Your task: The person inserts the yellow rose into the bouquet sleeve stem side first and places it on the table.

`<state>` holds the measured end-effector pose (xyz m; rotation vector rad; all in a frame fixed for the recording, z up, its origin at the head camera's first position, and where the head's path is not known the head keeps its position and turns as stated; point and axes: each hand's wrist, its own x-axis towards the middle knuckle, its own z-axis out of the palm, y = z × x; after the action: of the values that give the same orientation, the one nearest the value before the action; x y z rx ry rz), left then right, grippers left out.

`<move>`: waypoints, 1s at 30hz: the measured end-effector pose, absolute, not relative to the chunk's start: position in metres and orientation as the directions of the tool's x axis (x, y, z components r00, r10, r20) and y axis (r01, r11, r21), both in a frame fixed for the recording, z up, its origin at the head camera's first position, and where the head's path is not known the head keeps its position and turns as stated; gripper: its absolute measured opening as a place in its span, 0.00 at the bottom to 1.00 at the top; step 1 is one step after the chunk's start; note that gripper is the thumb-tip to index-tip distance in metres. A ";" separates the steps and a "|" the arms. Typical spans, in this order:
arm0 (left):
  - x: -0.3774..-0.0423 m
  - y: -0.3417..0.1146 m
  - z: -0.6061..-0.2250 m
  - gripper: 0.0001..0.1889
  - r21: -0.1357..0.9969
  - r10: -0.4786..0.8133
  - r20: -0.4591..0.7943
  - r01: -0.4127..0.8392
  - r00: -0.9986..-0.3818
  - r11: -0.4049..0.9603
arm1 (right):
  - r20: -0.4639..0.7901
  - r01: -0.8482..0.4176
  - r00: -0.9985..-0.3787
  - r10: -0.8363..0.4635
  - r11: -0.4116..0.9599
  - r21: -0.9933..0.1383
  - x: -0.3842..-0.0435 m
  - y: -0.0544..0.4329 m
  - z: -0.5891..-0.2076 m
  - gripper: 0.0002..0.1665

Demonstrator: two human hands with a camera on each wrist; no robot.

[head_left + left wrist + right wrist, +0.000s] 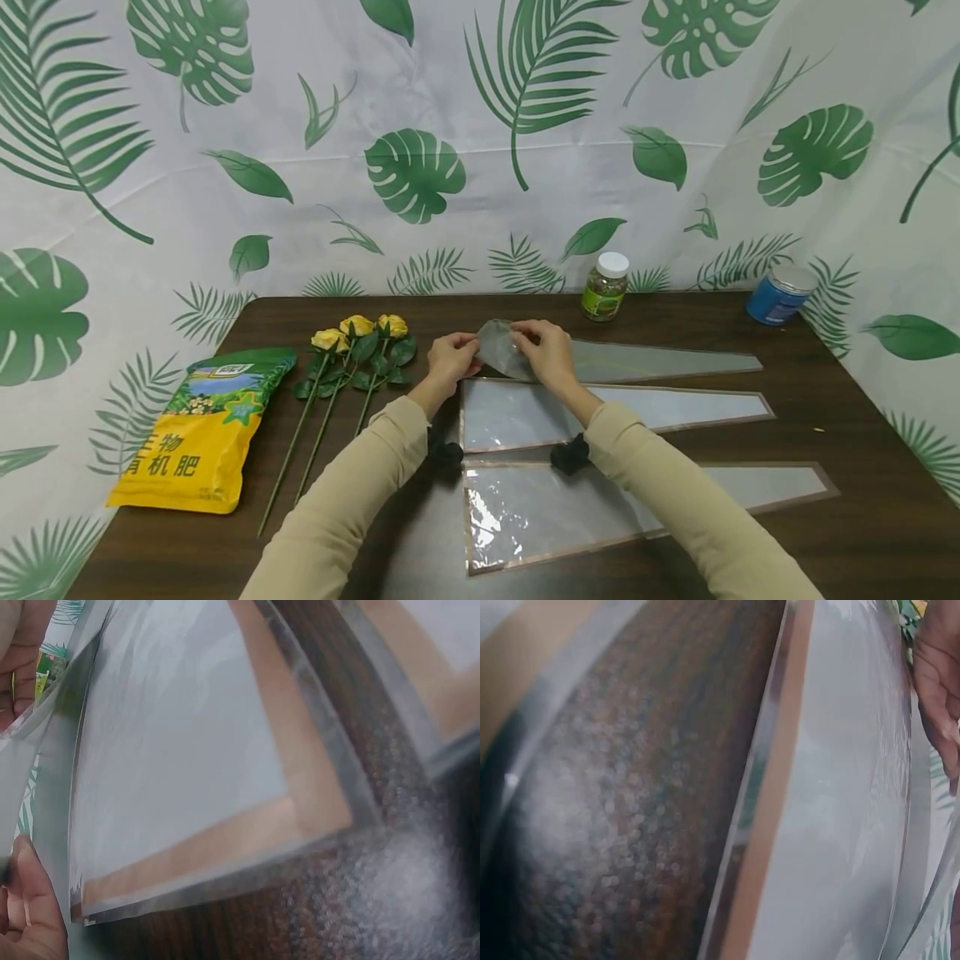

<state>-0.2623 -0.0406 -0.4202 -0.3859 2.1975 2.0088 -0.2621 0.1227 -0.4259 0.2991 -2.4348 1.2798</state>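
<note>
In the head view, both hands are at the wide left end of a tapered grey see-through plastic sleeve (660,362), the farthest of three laid side by side. My left hand (452,360) pinches the left edge of its raised mouth. The right hand (549,354) pinches the opposite side, and the film bulges up between the hands. Nearer lies a tapered white sleeve (517,414) with a copper-coloured border, under the right forearm. Another bordered sleeve (547,521) lies closest to the body. Both wrist views show only parts of the fingers, at the frame edges.
Three yellow roses (330,339) with long stems lie left of the hands, beside a yellow-and-green fertilizer bag (197,433). Behind the sleeves stand a white-lidded jar (604,287) and a blue tin (782,294). A leaf-patterned cloth (480,200) hangs behind the dark wooden table (847,417).
</note>
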 end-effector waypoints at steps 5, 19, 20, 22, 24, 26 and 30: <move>-0.259 -0.048 -0.416 0.14 0.954 -0.031 -0.270 -0.271 -0.962 0.129 | 0.434 -0.370 -0.901 -0.020 0.559 -0.742 -0.260 0.122 -0.426 0.08; -0.219 -0.155 -0.388 0.20 0.952 0.118 -0.229 -0.197 -0.966 0.234 | 0.466 -0.394 -0.885 -0.010 0.549 -0.737 -0.262 0.126 -0.421 0.07; -0.216 -0.164 -0.388 0.21 0.948 0.117 -0.236 -0.202 -0.965 0.244 | 0.468 -0.397 -0.884 -0.011 0.548 -0.736 -0.262 0.126 -0.421 0.07; -0.211 -0.180 -0.391 0.21 0.941 0.111 -0.252 -0.217 -0.961 0.259 | 0.468 -0.395 -0.884 -0.007 0.546 -0.739 -0.262 0.126 -0.421 0.07; -0.206 -0.192 -0.394 0.21 0.933 0.104 -0.269 -0.232 -0.957 0.275 | 0.460 -0.384 -0.888 0.004 0.544 -0.746 -0.261 0.127 -0.421 0.07; -0.201 -0.202 -0.397 0.21 0.923 0.095 -0.283 -0.244 -0.955 0.297 | 0.454 -0.375 -0.891 0.010 0.546 -0.749 -0.261 0.127 -0.421 0.07; -0.195 -0.215 -0.403 0.20 0.903 0.069 -0.307 -0.267 -0.949 0.336 | 0.453 -0.376 -0.892 0.006 0.548 -0.747 -0.262 0.125 -0.419 0.07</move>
<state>-0.1949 -0.2149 -0.4031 -0.1772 2.3141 1.6488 -0.2617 0.1248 -0.4194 0.3012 -2.3828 1.2895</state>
